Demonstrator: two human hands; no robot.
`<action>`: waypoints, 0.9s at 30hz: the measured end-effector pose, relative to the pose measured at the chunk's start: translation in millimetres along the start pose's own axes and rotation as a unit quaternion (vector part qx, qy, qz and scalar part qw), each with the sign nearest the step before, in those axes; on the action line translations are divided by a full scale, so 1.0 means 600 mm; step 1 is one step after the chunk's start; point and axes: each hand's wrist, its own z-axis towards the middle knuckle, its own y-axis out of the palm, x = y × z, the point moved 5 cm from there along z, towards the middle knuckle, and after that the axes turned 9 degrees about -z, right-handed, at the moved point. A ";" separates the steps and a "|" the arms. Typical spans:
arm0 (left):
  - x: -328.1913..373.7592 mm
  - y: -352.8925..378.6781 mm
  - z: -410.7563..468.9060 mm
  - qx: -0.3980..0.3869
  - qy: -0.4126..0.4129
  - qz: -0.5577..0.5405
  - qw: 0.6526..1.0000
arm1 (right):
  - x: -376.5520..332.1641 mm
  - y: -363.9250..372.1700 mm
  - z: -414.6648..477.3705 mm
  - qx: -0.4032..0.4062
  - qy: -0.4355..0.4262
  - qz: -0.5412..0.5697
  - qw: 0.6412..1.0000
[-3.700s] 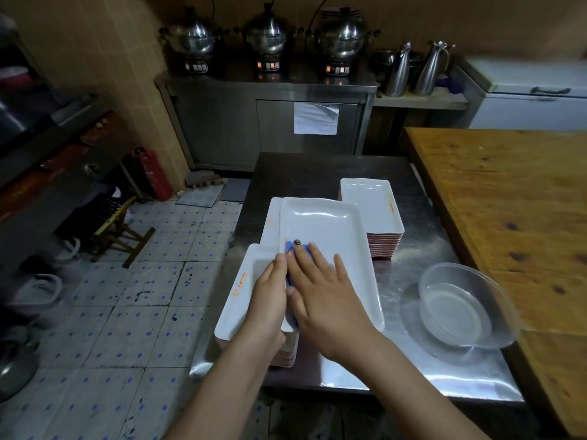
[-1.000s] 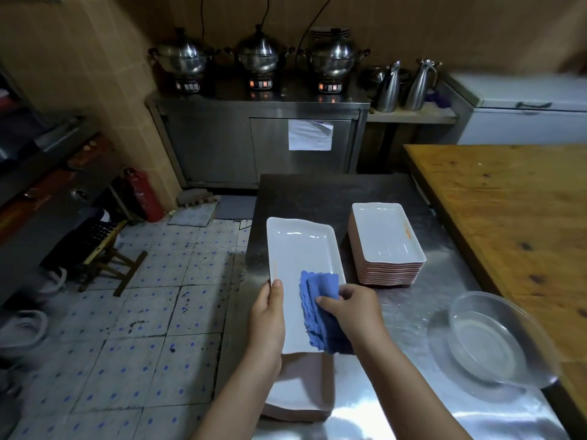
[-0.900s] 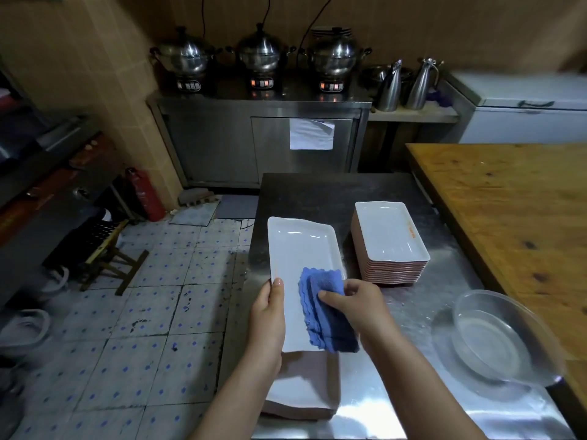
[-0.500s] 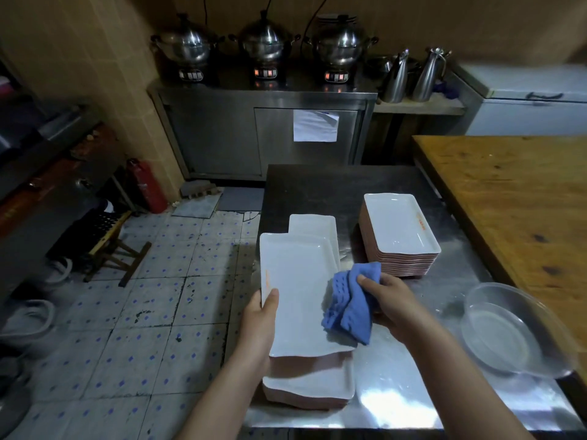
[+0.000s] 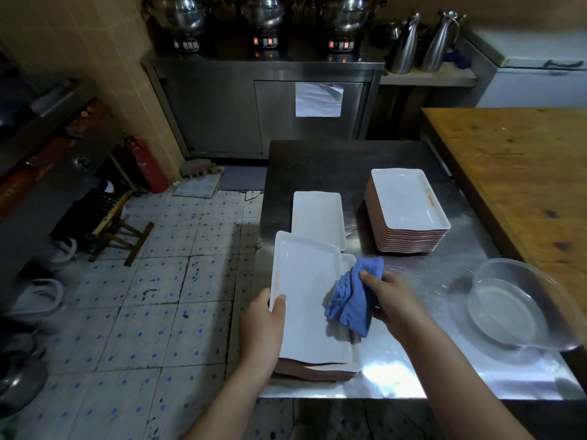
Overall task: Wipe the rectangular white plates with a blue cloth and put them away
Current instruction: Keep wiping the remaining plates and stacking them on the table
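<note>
Left hand (image 5: 265,315) pinching near-left rim of top plate (image 5: 309,300), lower centre, on near stack flush with table edge. Right hand (image 5: 392,300) closed on blue cloth (image 5: 354,298) at plate's right rim. Mid-task by the look: tall stack (image 5: 409,214) upper right. Bowl (image 5: 521,309) crowding far right; open steel between.
</note>
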 end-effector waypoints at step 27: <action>0.019 0.092 0.257 -0.082 -0.078 -0.101 0.988 | -0.103 0.022 0.093 0.063 -0.090 -0.009 0.994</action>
